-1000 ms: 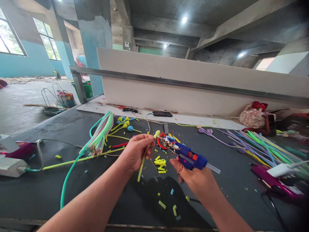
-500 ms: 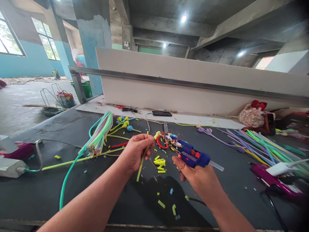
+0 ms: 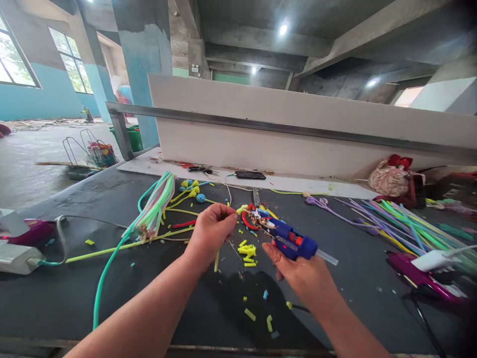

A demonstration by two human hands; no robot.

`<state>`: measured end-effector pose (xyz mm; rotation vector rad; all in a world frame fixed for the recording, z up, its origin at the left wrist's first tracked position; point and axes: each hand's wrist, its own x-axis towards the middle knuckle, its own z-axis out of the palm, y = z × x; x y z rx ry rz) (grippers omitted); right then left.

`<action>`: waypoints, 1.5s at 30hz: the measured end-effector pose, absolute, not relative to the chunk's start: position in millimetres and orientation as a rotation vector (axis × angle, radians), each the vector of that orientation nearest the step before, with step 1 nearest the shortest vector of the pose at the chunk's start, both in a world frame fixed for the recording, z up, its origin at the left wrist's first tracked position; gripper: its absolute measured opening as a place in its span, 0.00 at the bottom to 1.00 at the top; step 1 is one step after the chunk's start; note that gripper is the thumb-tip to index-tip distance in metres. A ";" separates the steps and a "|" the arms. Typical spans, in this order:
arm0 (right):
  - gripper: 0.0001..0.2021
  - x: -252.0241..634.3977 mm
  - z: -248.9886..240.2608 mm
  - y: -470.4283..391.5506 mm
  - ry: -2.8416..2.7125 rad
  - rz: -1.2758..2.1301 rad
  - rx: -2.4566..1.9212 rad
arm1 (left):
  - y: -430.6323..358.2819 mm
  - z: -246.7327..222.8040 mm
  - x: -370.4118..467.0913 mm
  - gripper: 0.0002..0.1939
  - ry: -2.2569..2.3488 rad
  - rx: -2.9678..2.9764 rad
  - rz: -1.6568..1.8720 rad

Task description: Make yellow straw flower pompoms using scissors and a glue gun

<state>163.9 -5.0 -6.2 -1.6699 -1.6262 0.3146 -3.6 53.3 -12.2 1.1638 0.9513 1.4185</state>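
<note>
My left hand [image 3: 208,233] is closed, thumb against fingers, on a yellow-green pipe cleaner [image 3: 216,262]. Its lower end hangs below the palm, and a pale yellow tip pokes out past the fingertips. In my right hand [image 3: 303,276] is a blue hot glue gun [image 3: 292,240], pointing left and away, with a clear glue stick [image 3: 327,257] jutting from its back. The nozzle is hard to make out against a messy pile with red-handled scissors [image 3: 249,221]. Several cut yellow pieces [image 3: 247,252] lie on the dark table [image 3: 149,288] between my hands.
Left of my hands stands a bundle of pastel pipe cleaners [image 3: 158,211], with blue and yellow knotted heads [image 3: 192,188] behind it. More stems [image 3: 406,228] lie at the right, near a purple power strip [image 3: 425,281]. A phone [image 3: 250,175] rests by the white board [image 3: 298,144].
My right hand and the glue gun have shifted slightly left and down. My left hand has turned a little, hiding more of the pipe cleaner while still gripping it.
</note>
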 end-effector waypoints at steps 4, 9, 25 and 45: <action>0.15 163.6 -2.4 -5.1 -1.678 0.294 -1.653 | 52.8 -14.1 -5.1 0.05 1.063 1.308 1.455; 0.14 158.7 -0.2 -4.8 -1.665 0.323 -1.656 | 51.6 -13.3 -5.8 0.04 1.165 1.431 1.489; 0.14 162.2 -0.8 -5.7 -1.658 0.290 -1.656 | 51.0 -16.0 -6.0 0.03 1.124 1.406 1.518; 0.13 159.8 1.8 -7.9 -1.693 0.238 -1.592 | 55.3 -18.9 -6.3 0.08 0.968 1.256 1.468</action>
